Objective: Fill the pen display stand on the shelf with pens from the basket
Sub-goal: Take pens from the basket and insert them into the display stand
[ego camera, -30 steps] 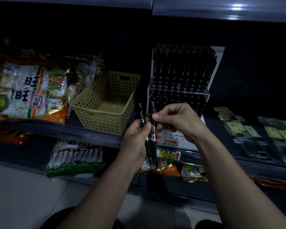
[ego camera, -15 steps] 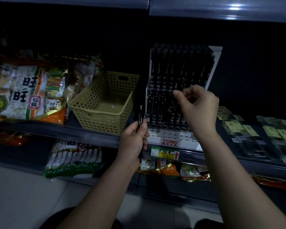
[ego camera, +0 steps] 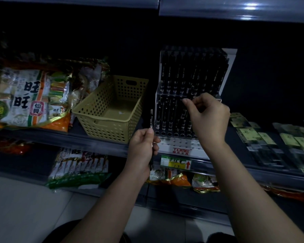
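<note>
At the stand (ego camera: 191, 95), one pen was just slotted; right hand (ego camera: 206, 116) pinched, contents untellable; last pen (ego camera: 151, 120) held by left hand (ego camera: 142, 146) at 9 o'clock

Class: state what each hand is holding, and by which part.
The left hand grips one black pen around its lower half. The right hand is at the display stand; its hold cannot be told.

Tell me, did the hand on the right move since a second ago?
Yes. The right hand went up and rightward, from beside the left hand to the middle tier of the pen display stand.
</note>
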Motion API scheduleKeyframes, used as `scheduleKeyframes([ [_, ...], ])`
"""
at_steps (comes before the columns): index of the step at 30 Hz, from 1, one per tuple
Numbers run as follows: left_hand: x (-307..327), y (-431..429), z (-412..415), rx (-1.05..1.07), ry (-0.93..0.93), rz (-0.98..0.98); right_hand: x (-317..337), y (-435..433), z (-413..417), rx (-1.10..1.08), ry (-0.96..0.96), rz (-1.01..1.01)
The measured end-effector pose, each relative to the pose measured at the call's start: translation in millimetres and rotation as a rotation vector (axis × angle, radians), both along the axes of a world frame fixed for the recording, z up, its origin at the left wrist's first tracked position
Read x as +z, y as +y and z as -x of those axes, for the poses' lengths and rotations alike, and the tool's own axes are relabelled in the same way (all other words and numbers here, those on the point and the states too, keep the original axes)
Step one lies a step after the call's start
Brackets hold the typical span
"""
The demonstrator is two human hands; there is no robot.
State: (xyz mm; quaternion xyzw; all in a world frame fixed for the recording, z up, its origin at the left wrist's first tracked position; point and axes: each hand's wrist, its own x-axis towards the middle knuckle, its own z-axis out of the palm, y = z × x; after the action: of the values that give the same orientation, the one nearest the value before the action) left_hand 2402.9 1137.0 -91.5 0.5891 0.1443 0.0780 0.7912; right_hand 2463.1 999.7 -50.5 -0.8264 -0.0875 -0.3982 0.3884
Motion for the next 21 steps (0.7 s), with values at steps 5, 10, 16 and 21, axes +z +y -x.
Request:
scheduleKeyframes([
  [5, 0, 1, 1, 0.005, -0.008, 0.017, -9, 3, -2, 0.019, 0.044, 0.049],
  [10, 1, 2, 1, -0.008, -0.005, 0.023, -19, 4, -4, 0.022, 0.130, 0.089],
  [16, 0, 2, 1, -0.003, -0.010, 0.019, -26, 6, -6, 0.023, 0.188, 0.094],
  [21, 2, 0, 1, -0.025, -0.031, 0.053, -28, 6, -7, 0.047, 0.211, 0.100],
])
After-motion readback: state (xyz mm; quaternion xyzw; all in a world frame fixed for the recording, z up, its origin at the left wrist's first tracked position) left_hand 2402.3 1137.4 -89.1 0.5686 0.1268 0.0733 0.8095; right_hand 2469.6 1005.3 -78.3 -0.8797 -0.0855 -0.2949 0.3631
